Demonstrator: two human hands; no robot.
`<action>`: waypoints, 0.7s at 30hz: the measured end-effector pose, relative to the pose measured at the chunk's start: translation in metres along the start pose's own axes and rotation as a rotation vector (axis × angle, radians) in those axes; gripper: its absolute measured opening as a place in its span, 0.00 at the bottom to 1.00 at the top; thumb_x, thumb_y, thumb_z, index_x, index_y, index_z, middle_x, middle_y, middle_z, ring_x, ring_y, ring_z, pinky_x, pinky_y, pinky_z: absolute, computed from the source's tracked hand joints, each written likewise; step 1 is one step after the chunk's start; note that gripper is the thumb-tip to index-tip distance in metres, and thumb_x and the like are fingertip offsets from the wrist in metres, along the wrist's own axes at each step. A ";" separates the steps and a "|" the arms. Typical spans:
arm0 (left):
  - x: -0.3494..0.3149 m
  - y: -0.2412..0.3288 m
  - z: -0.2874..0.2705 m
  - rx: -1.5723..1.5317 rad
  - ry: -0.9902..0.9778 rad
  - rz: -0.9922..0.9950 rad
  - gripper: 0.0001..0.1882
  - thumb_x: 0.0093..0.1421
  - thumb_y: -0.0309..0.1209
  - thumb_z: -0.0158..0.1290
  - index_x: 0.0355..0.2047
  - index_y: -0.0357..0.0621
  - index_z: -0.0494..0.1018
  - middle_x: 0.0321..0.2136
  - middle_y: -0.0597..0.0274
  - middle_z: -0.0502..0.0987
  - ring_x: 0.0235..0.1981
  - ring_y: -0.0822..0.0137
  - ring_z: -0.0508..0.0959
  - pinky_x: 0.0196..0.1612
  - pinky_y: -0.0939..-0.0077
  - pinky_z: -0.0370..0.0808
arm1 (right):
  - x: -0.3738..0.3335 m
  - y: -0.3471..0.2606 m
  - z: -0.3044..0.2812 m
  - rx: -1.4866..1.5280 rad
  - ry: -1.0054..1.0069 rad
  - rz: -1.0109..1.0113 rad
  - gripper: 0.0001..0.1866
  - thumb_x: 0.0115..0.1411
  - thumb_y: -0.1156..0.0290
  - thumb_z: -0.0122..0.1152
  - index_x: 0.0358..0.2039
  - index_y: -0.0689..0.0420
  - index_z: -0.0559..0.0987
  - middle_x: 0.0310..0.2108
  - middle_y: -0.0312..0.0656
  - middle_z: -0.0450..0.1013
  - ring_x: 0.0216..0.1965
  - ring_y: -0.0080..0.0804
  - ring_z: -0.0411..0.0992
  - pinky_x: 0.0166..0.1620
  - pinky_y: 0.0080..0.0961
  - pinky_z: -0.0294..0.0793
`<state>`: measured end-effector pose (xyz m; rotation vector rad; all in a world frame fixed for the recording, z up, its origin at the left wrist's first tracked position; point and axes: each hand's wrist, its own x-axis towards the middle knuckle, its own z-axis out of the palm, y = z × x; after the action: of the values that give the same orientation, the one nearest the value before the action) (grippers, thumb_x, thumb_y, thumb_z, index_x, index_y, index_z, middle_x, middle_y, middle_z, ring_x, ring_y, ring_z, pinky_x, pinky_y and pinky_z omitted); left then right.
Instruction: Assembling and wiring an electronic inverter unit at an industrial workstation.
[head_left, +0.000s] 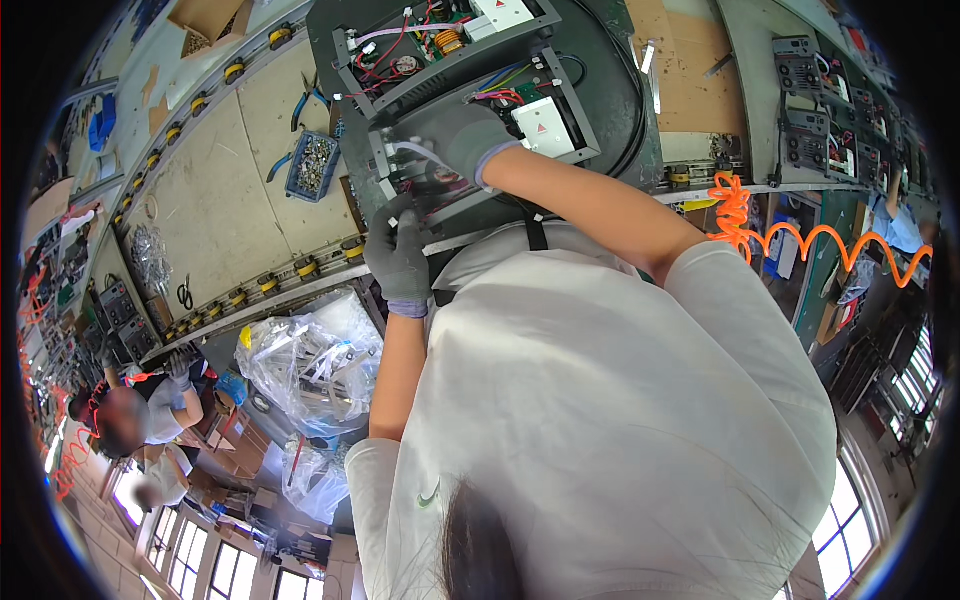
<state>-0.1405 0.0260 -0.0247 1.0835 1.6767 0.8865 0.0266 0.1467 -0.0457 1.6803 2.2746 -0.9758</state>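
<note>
My left hand (398, 258), in a grey glove, is at the near left corner of an open metal chassis (578, 112). Its fingers are bent and drawn together at the frame; whatever is between the fingertips is hidden. Over the left part of the same chassis is my right hand (462, 142), also gloved, its fingers smeared by motion. A white-topped module (543, 127) and coloured wires (502, 95) sit inside the frame to its right. Beyond lies a second open chassis (465, 68) with a copper coil (447, 41) and red wires. Both rest on a dark board (632, 135).
Left of the board are a blue bin of small screws (312, 165) and blue-handled pliers (307, 101). A roller rail (305, 267) borders the bench. Plastic-wrapped metal parts (320, 365) lie nearer. An orange coiled hose (733, 208) hangs right. Co-workers (165, 412) are far left.
</note>
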 end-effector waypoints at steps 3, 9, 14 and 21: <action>0.003 0.002 0.001 0.071 0.029 0.002 0.13 0.64 0.28 0.51 0.46 0.37 0.78 0.28 0.61 0.79 0.19 0.78 0.73 0.23 0.83 0.70 | 0.012 -0.006 0.005 -0.137 -0.056 -0.066 0.11 0.58 0.63 0.60 0.37 0.48 0.86 0.38 0.45 0.81 0.40 0.45 0.80 0.42 0.42 0.79; 0.007 0.001 0.007 0.089 0.104 0.121 0.13 0.64 0.28 0.50 0.46 0.38 0.78 0.27 0.61 0.78 0.20 0.78 0.74 0.25 0.81 0.74 | 0.021 -0.010 0.017 -0.071 0.011 -0.117 0.12 0.56 0.61 0.59 0.35 0.51 0.85 0.34 0.48 0.80 0.38 0.49 0.79 0.43 0.43 0.78; 0.012 0.000 0.002 -0.046 0.061 0.016 0.13 0.64 0.30 0.50 0.46 0.38 0.78 0.27 0.62 0.77 0.24 0.78 0.75 0.26 0.81 0.74 | 0.024 -0.013 0.014 -0.092 0.012 -0.166 0.12 0.58 0.68 0.57 0.38 0.56 0.85 0.38 0.50 0.81 0.43 0.49 0.80 0.44 0.44 0.79; 0.012 -0.004 -0.002 -0.110 0.022 -0.002 0.14 0.64 0.32 0.52 0.46 0.38 0.78 0.26 0.65 0.75 0.24 0.78 0.74 0.26 0.83 0.72 | 0.021 -0.015 0.001 -0.250 -0.074 -0.278 0.12 0.57 0.69 0.57 0.38 0.58 0.85 0.38 0.51 0.81 0.41 0.50 0.80 0.43 0.45 0.79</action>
<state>-0.1455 0.0350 -0.0316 1.0008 1.6267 0.9814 0.0050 0.1601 -0.0502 1.2341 2.5031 -0.7454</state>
